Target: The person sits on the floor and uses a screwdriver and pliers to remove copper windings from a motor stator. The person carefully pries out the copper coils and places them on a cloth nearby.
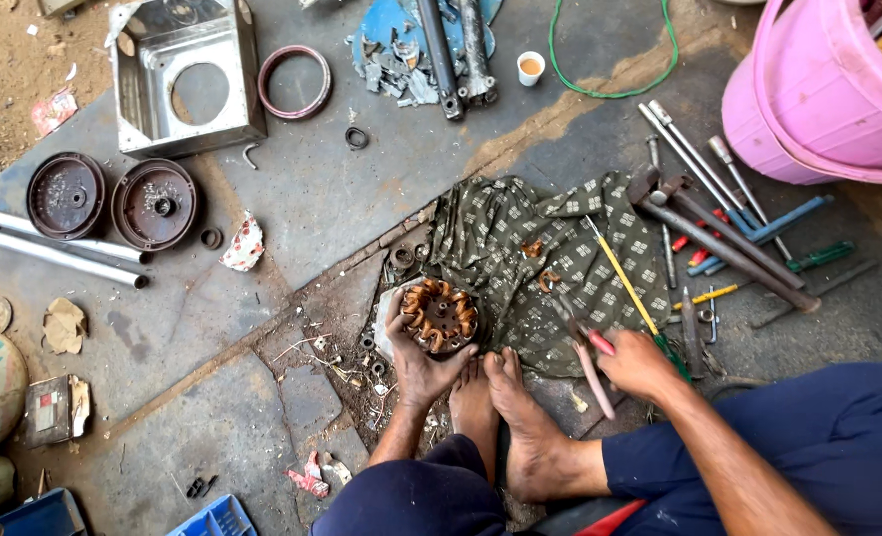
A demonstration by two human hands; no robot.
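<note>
**Loose grip, sharp tips**

The left hand is clasping the copper-wound stator at the cloth's near-left edge; it could be rolling free. The right hand is closing around pink-handled pliers, whose tips may be nicking windings. Beyond, hammers are crowding the cloth's far-right edge.

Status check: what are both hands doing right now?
Left hand grips copper-wound stator. Right hand holds red-handled pliers. Patterned cloth underneath; bare feet between.

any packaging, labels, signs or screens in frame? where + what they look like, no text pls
No signs or screens.
Small carton: lower left floor, flattened, brown and white, red mark.
Torn wrapper: floor below the metal box, white with red print.
Red-white scrap: floor beside the left knee.
</note>
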